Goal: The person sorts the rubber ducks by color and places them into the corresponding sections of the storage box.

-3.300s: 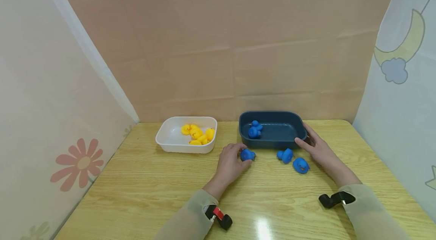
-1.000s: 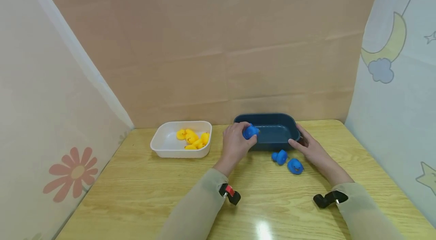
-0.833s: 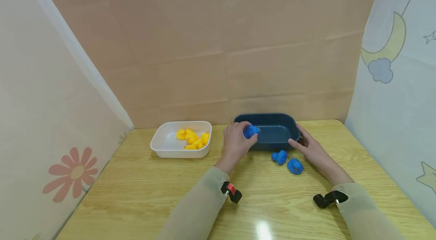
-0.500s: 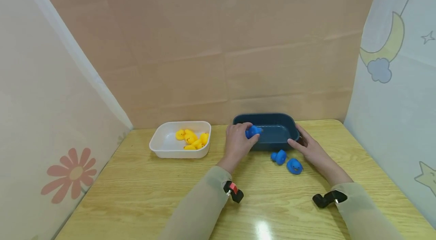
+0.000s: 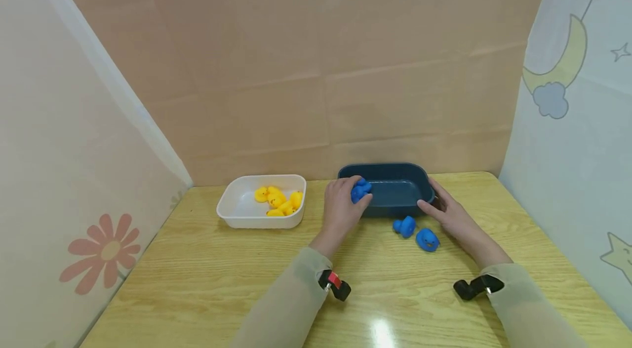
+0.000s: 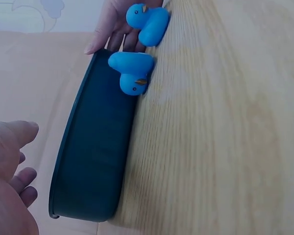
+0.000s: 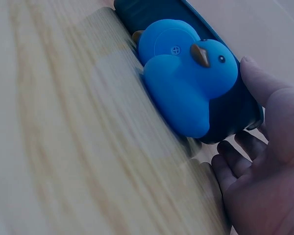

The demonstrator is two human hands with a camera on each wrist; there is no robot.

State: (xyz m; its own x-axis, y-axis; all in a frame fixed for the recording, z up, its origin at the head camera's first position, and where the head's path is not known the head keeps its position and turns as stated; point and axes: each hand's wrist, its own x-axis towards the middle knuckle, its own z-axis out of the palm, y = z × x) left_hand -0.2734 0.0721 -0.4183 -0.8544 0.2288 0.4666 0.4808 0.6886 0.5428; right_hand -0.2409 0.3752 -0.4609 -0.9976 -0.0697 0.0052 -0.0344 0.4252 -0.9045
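My left hand (image 5: pixel 342 202) is over the left end of the dark blue plastic tub (image 5: pixel 395 209), its thumb and fingers spread apart. Blue rubber ducks (image 5: pixel 361 190) show between them inside the tub. In the left wrist view nothing sits between that thumb and the fingers (image 6: pixel 25 180). My right hand (image 5: pixel 451 211) holds the tub's right end, thumb at the front corner and fingers around the far side. Two more blue ducks lie on the table before the tub: one tipped over (image 5: pixel 405 226), the other (image 5: pixel 427 240) nearer my right wrist.
Left of the tub stands a white plastic tub (image 5: pixel 237 219) with several yellow rubber ducks (image 5: pixel 276 201) in it. A brown paper backdrop (image 5: pixel 257 90) rises behind the wooden table (image 5: pixel 222 276). Patterned cloth hangs at both sides.
My left hand has carried a blue duck from the table into the dark blue tub and let go of it there. The right hand stays at the tub's end.
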